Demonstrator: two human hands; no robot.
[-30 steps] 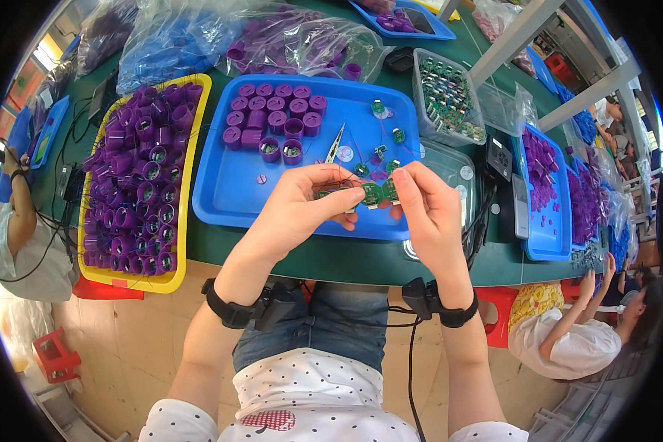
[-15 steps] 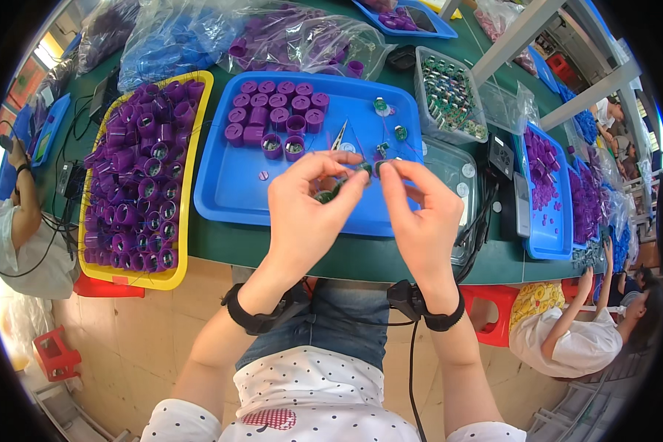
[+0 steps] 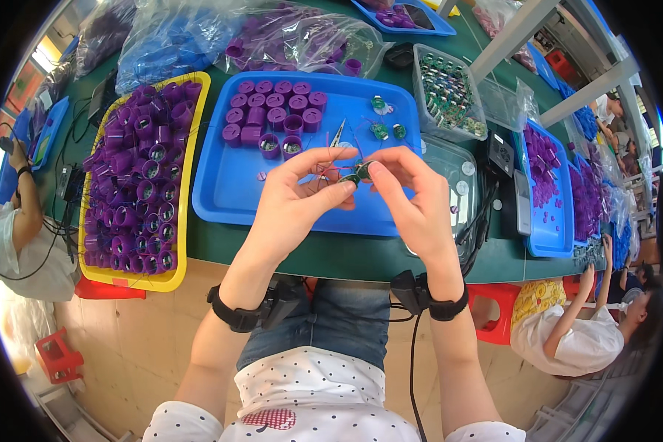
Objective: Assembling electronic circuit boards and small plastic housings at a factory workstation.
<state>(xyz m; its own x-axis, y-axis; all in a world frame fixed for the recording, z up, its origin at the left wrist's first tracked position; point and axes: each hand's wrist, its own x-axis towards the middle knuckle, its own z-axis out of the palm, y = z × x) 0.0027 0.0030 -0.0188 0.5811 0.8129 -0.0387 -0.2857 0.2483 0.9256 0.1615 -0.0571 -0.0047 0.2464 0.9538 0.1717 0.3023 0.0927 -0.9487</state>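
Above the blue tray [image 3: 221, 195], my two hands meet over small round green circuit boards with thin wires. My left hand [image 3: 296, 195] is closed, pinching a circuit board [image 3: 351, 180] between thumb and fingers, with red and dark wires around its fingertips. Closed too, my right hand [image 3: 414, 197] grips another dark round board [image 3: 365, 169] right beside it. The fingers partly hide both boards. Behind them in the tray lie loose round boards [image 3: 399, 131] and the pointed metal tip of a tool [image 3: 338, 134]. Purple round cups [image 3: 276, 118] stand in rows at the tray's left.
Left of the blue tray is a yellow tray [image 3: 155, 281] heaped with wired purple cups. A clear plastic box [image 3: 481, 132] of circuit boards stands at the back right. Black cables [image 3: 481, 214] run along the right. Co-workers sit at both sides.
My hands have come closer together, bringing the two boards side by side. My left hand has shifted slightly left and down. A green board now shows in the tray behind my right hand.
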